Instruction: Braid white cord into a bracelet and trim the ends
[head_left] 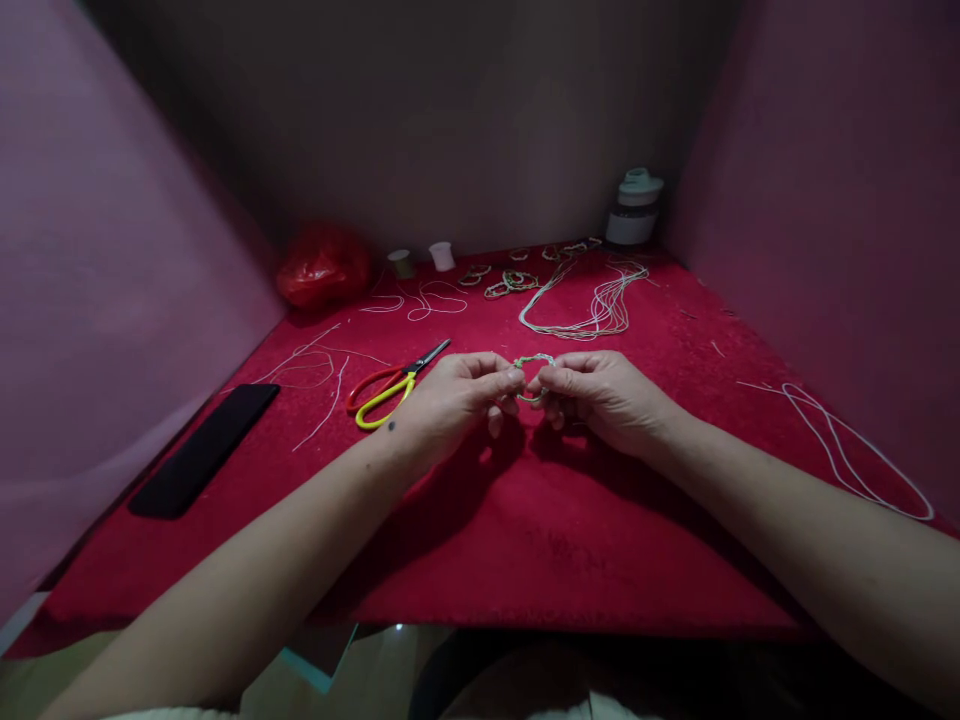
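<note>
Between my two hands, a little above the red cloth, is a small green and white braided cord bracelet (535, 357), held as a ring. My left hand (472, 393) pinches its left side between thumb and fingers. On the other side, my right hand (589, 392) grips it the same way, so parts of the ring are hidden behind my fingertips. Scissors (386, 394) with one red and one yellow handle lie just left of my left hand, blades pointing away to the right.
A black phone-like slab (206, 450) lies left, near loose threads (322, 402). Along the back stand a red plastic bag (324, 265), two spools (442, 256) and a lidded jar (634, 208). Several finished bracelets (512, 284) and a cord bundle (585, 325) lie before them; a looped white cord (844, 455) is right.
</note>
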